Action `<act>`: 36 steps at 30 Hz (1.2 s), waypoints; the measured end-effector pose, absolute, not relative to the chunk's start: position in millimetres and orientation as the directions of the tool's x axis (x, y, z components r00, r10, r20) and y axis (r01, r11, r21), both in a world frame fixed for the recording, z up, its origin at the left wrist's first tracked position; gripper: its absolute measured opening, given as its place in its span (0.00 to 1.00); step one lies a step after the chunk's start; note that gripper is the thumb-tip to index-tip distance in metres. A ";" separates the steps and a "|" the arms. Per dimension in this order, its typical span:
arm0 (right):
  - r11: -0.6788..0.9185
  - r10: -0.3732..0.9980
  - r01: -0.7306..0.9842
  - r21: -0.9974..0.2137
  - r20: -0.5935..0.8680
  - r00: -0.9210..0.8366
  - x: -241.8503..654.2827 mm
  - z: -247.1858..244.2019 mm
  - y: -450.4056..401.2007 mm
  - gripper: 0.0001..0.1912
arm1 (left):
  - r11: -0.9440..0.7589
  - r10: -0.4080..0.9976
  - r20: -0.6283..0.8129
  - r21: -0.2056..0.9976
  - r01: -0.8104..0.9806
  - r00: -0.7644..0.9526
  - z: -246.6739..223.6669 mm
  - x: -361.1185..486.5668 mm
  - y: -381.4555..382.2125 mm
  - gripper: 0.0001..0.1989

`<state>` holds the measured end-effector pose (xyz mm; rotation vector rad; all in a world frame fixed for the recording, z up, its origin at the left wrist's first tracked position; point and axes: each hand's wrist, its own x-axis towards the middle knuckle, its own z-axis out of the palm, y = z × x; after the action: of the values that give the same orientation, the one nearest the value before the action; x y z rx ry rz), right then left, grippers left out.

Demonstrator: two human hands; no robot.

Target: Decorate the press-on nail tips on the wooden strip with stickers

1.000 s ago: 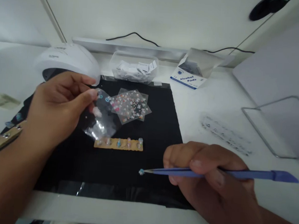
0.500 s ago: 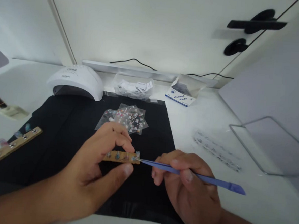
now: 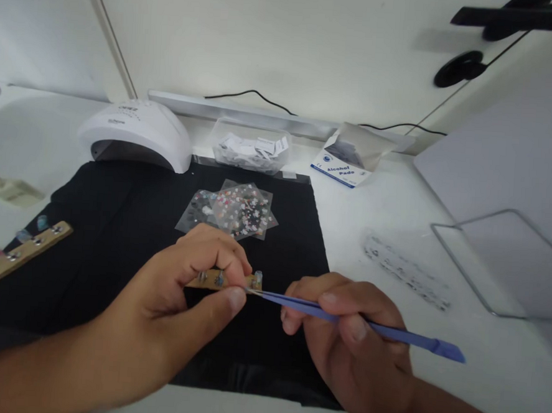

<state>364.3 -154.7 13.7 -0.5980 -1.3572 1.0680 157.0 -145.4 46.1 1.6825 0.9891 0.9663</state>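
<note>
My right hand (image 3: 356, 336) grips blue tweezers (image 3: 307, 305) between thumb and fingers, their thin metal tips pointing left. Those tips meet the thumb and index finger of my left hand (image 3: 190, 301), which are closed together in a pinch. What lies between them is too small and hidden to make out. Just behind the pinch is a short wooden strip (image 3: 212, 278) carrying small studs and little glossy pieces, with one pale clear piece (image 3: 258, 276) at its right end. My left fingers cover part of the strip.
A black cloth (image 3: 116, 221) lies under my hands. Sticker sheets (image 3: 238, 209), a white nail lamp (image 3: 138, 129), a clear tub of packets (image 3: 251, 146) and an alcohol pads box (image 3: 347, 158) stand beyond. Leftward are a second wooden strip (image 3: 25, 255) and a bottle (image 3: 17, 192).
My left thumb and index finger have come together at the tweezers' tips, where before they were spread around the strip. The whole view has shifted slightly.
</note>
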 end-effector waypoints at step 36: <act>0.380 0.848 -0.241 -0.893 0.441 -0.295 369.9 7.7 -153.1 0.10 | -0.605 0.646 0.103 0.674 0.424 0.757 55.5 142.5 -134.6 0.08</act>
<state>369.9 -153.1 7.7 -0.5725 -1.4938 1.1913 142.5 -134.6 55.5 2.3063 0.7978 0.4475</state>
